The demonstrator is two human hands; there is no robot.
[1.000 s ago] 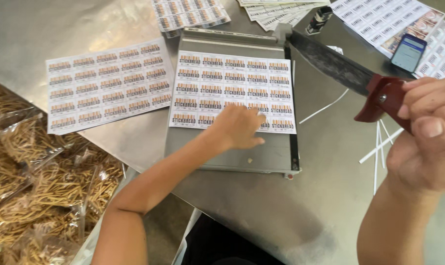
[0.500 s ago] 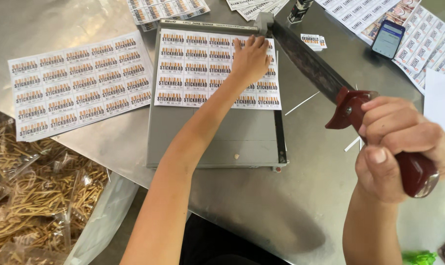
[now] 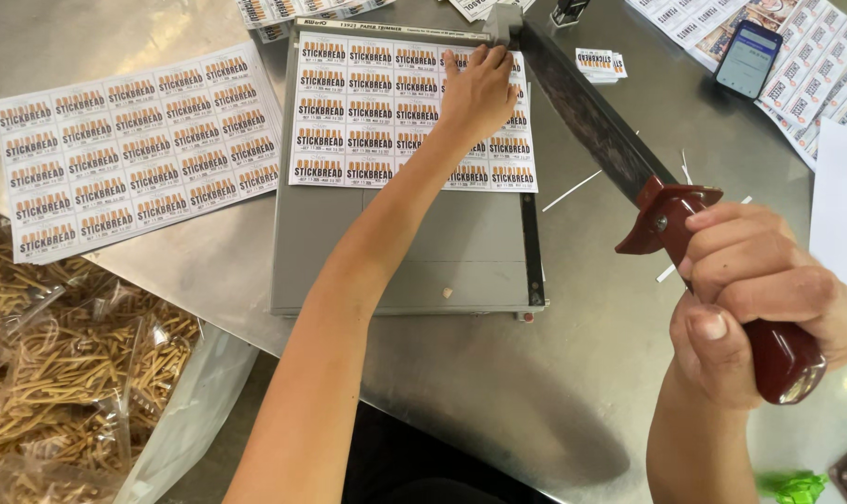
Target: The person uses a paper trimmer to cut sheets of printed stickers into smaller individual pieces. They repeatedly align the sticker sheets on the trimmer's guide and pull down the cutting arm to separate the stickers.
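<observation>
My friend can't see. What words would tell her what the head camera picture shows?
A person's left hand presses a sheet of labels flat on a grey paper trimmer, while the right hand grips the red handle of its raised blade. Another label sheet lies to the left on the metal table.

The label sheet [image 3: 386,112] is white with rows of orange-brown and black print. The paper trimmer [image 3: 414,247] is grey, its blade arm [image 3: 587,112] dark, with a dark red handle [image 3: 769,345]. The desk [image 3: 498,401] is silver-grey metal. The breadstick bags [image 3: 59,373] look golden-brown.
</observation>
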